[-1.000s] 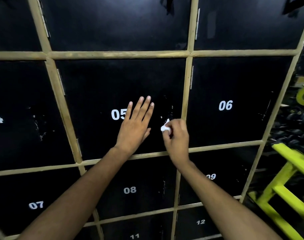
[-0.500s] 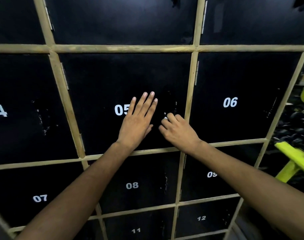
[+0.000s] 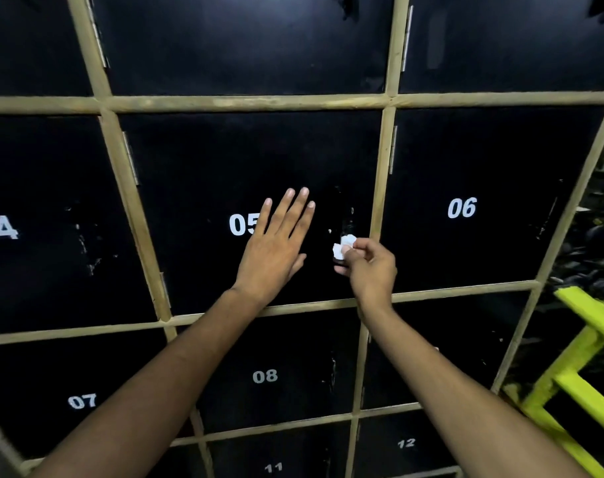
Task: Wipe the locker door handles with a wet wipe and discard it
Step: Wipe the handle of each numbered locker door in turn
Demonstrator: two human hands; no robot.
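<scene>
White numerals 04, 05, 06, 07, 08, 11 and 12 mark black doors in a wooden frame [image 3: 383,160]. The left hand [image 3: 273,257] lies flat, fingers spread, on door 05 [image 3: 207,174], partly covering the 5. The right hand [image 3: 371,267] pinches a crumpled white wipe [image 3: 343,244] against that door's dark handle [image 3: 347,224], near its right edge.

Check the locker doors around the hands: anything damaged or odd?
Only wear. Door 04 has white scuffs and chipped paint right of its number, door 06 has scratches near its right edge, and door 05 has small chips by the handle where the right hand holds the wet wipe. Nothing hangs askew.
</scene>
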